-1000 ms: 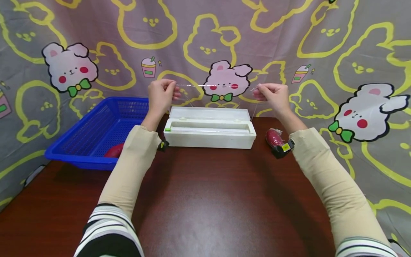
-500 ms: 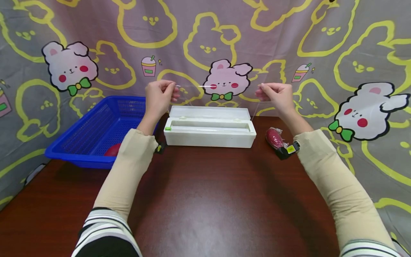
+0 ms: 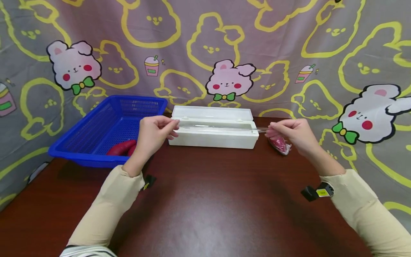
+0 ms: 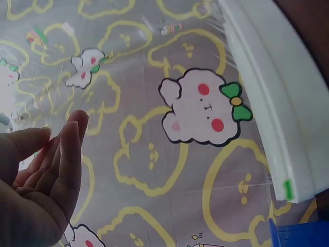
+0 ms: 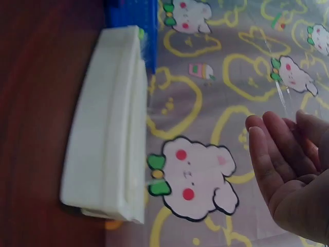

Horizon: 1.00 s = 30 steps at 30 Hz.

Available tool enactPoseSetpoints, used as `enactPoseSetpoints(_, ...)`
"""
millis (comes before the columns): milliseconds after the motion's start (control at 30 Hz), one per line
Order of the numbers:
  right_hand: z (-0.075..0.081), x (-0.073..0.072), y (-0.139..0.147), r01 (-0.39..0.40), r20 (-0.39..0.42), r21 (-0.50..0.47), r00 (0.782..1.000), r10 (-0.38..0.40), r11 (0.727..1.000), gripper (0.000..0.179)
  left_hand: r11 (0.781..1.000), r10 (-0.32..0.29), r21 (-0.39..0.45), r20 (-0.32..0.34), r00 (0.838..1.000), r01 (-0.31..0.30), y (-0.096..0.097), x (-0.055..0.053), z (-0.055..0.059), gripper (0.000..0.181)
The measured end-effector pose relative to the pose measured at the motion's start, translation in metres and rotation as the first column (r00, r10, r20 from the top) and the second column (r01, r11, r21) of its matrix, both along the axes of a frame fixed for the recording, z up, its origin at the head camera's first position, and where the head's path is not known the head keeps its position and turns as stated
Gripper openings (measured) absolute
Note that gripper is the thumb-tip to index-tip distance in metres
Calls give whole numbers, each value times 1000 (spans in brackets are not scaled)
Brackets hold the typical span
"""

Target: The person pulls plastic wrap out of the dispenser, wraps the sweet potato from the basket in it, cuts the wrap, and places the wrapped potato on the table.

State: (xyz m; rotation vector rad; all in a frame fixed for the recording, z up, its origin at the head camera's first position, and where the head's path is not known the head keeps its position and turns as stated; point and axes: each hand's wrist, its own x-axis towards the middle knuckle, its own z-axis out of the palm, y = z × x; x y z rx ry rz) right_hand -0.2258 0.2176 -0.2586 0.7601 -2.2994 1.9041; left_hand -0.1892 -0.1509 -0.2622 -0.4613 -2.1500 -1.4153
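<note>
A sheet of clear cling film [image 3: 212, 126] is stretched between the two hands, its edge catching the light. The left hand [image 3: 155, 134] pinches one corner between thumb and fingers, just left of the white cling film dispenser [image 3: 212, 140]. At the other corner, the right hand [image 3: 293, 134] pinches the film in front of a dark red, film-wrapped sweet potato [image 3: 280, 144], partly covering it. The dispenser's lid stands raised at the back. In the left wrist view the film spreads between the hand [image 4: 54, 170] and the dispenser [image 4: 277, 103]; the right wrist view shows a thin strip near the right fingertips.
A blue plastic basket [image 3: 80, 159] stands on the left of the brown table [image 3: 205, 200], with red sweet potatoes [image 3: 122, 147] inside. A cartoon-print cloth [image 3: 179, 35] hangs directly behind the dispenser. Black cameras sit on both wrists.
Both hands have come down and nearer from above the dispenser, with the film still between them. The right hand has also moved to the right. The dispenser stays in place.
</note>
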Motion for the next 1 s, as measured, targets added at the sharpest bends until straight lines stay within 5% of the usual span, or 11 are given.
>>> enactPoseSetpoints(300, -33, 25, 9, -59, 69, 193, 997, 46, 980, 13, 989, 3, -147, 114, 993, 14, 1, 31, -27, 8)
enactPoseSetpoints(500, -51, 31, 13, -120, 161, 197, 983, 89, 973, 34, 972, -57, -209, 216, 975, 104, -2, 41, -45, 33)
enactPoseSetpoints(700, -72, 32, 14, -241, 279, 193, 943, 183, 951, 54, 947, -134, -219, 391, 911, 233, -9, 43, -61, 53)
enactPoseSetpoints(1000, -107, 29, 7, -336, 439, 141, 864, 246, 931, 64, 921, -101, -257, 565, 819, 291, -13, 35, -85, 65)
